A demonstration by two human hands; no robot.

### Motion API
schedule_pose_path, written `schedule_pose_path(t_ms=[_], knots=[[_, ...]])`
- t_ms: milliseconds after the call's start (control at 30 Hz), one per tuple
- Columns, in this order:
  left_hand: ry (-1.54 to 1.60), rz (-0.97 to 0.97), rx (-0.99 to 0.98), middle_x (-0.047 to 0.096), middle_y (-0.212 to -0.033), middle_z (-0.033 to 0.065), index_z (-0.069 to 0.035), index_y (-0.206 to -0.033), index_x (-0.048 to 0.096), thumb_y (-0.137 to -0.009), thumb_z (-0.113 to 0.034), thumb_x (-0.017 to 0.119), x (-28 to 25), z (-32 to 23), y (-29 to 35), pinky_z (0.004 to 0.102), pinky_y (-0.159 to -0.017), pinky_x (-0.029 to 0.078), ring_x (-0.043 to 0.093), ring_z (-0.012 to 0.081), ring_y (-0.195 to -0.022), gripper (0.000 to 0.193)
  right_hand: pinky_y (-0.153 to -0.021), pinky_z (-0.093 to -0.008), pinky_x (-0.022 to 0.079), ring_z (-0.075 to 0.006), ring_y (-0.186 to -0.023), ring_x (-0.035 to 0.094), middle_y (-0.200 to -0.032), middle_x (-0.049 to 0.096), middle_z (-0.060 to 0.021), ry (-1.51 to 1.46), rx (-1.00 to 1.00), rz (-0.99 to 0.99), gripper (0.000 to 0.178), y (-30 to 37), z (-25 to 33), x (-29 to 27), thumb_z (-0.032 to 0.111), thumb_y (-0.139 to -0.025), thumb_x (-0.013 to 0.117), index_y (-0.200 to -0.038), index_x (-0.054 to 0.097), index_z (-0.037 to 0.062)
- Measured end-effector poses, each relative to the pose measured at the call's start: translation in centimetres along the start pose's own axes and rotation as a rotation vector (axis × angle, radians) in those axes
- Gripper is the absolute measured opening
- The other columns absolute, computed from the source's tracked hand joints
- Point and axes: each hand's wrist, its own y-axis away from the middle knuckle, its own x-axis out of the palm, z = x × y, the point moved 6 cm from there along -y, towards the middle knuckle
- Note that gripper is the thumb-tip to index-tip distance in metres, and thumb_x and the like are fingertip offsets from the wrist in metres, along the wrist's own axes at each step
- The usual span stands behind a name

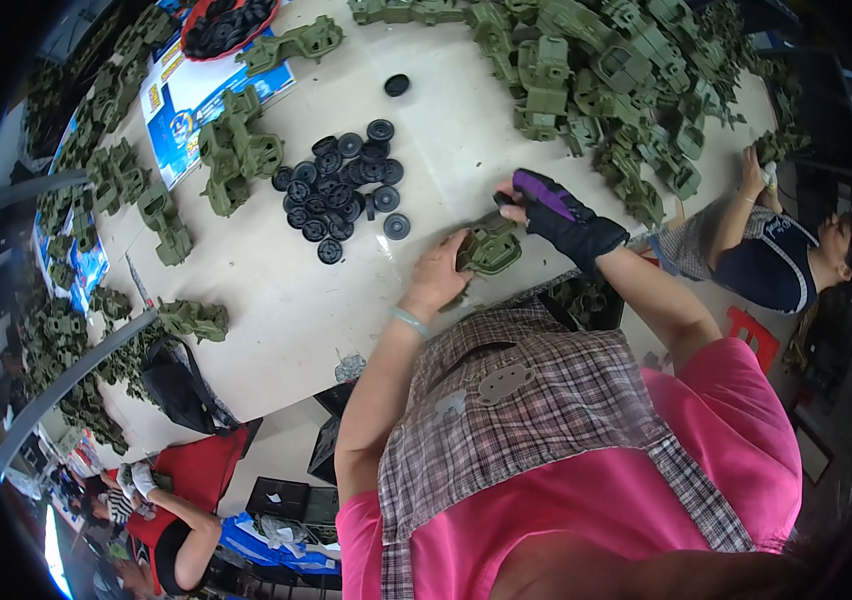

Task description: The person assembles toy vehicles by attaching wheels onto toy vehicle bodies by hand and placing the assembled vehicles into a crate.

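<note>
Near the table's front edge, my bare left hand is closed on the side of an olive-green plastic toy vehicle body. My right hand, in a black and purple glove with bare fingertips, is just above the body's far right side. Its thumb and finger pinch a small black wheel, seen mostly edge-on. Left of centre lies a loose pile of black toy wheels. One single wheel lies apart, farther back.
A big heap of green vehicle bodies covers the back right. More bodies lie at left, beside a blue and white printed sheet. A red basin holds black wheels. A black bag and co-workers are at the sides.
</note>
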Motion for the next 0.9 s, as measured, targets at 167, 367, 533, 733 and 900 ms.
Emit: schedule_pose_path(t_ms=[167,367,533,733,900], knots=[[-0.476,0.057,0.162,0.059,-0.149,0.0104,-0.017,-0.137,0.069,-0.084,-0.018,0.082,-0.7,-1.7,-1.4,0.0499,-0.121,0.035,0.045,0.0294,-0.148,0.055,-0.093,-0.0357,0.057,-0.0192,-0.112,0.067,-0.12,0.071,-0.0088,-0.026,-0.057,0.01,0.036,3.9,-5.6,0.7,0.018,-0.097,0.08,-0.129,0.067,0.0057],[-0.564,-0.249,0.257,0.056,-0.145,0.0095,-0.013,-0.142,0.065,-0.077,-0.02,0.089,-2.3,-3.6,-0.1,0.054,-0.116,0.037,0.043,0.0346,-0.145,0.07,-0.1,-0.0372,0.054,-0.0217,-0.117,0.066,-0.119,0.07,-0.0107,-0.058,0.072,0.007,0.041,4.9,-4.4,-0.2,0.013,-0.091,0.083,-0.128,0.067,0.0055],[-0.546,-0.165,0.252,0.056,-0.141,0.009,-0.014,-0.147,0.059,-0.074,-0.023,0.092,-1.8,-3.9,-0.3,0.0558,-0.113,0.04,0.045,0.0361,-0.143,0.081,-0.095,-0.0416,0.056,-0.0321,-0.11,0.068,-0.112,0.068,-0.0155,0.218,-0.189,0.038,0.046,5.0,-0.9,-0.2,0.01,-0.082,0.083,-0.125,0.066,0.0052],[-0.671,-0.054,0.158,0.06,-0.127,0.0106,-0.013,-0.128,0.062,-0.071,-0.016,0.091,0.3,-3.0,-0.9,0.0579,-0.109,0.044,0.051,0.0364,-0.133,0.064,-0.098,-0.0451,0.054,-0.0363,-0.112,0.067,-0.116,0.069,-0.0166,0.23,-0.185,0.112,0.048,5.2,-1.4,0.2,0.014,-0.082,0.084,-0.126,0.066,0.0042],[-0.627,-0.22,0.251,0.06,-0.126,0.0103,-0.013,-0.123,0.062,-0.071,-0.013,0.09,0.3,-2.9,-0.4,0.0574,-0.101,0.048,0.051,0.0359,-0.132,0.059,-0.096,-0.0494,0.053,-0.0382,-0.109,0.065,-0.116,0.068,-0.0152,0.697,-0.66,0.143,0.051,4.7,2.5,0.8,0.026,-0.082,0.081,-0.128,0.068,0.0088]])
